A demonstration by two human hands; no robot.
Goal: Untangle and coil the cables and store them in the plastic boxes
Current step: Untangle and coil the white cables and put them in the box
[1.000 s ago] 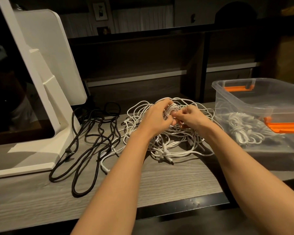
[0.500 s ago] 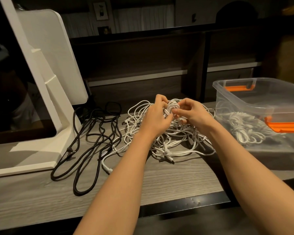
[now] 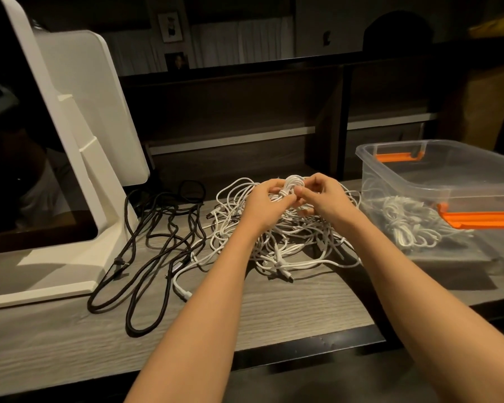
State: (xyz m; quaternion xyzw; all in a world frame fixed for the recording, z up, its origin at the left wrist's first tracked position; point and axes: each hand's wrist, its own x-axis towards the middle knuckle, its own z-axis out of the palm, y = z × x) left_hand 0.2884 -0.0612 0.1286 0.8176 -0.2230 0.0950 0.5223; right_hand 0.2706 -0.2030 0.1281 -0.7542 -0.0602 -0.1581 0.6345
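A tangled heap of white cables (image 3: 288, 248) lies in the middle of the wooden desk. My left hand (image 3: 264, 206) and my right hand (image 3: 323, 199) meet above the heap, and both pinch a small white cable bundle (image 3: 292, 186) held between them. Black cables (image 3: 154, 237) sprawl loose on the desk to the left of the heap. A clear plastic box (image 3: 448, 175) with orange handles stands at the right, with coiled white cables (image 3: 405, 222) inside it.
A white monitor on its stand (image 3: 70, 158) fills the left side of the desk. A dark shelf unit (image 3: 245, 112) runs along the back. The desk's front edge (image 3: 303, 341) lies under my forearms.
Both hands have risen a little from the heap, lifting the small white bundle, and their fingers have shifted round it. The rest of the cables and the box have not moved.
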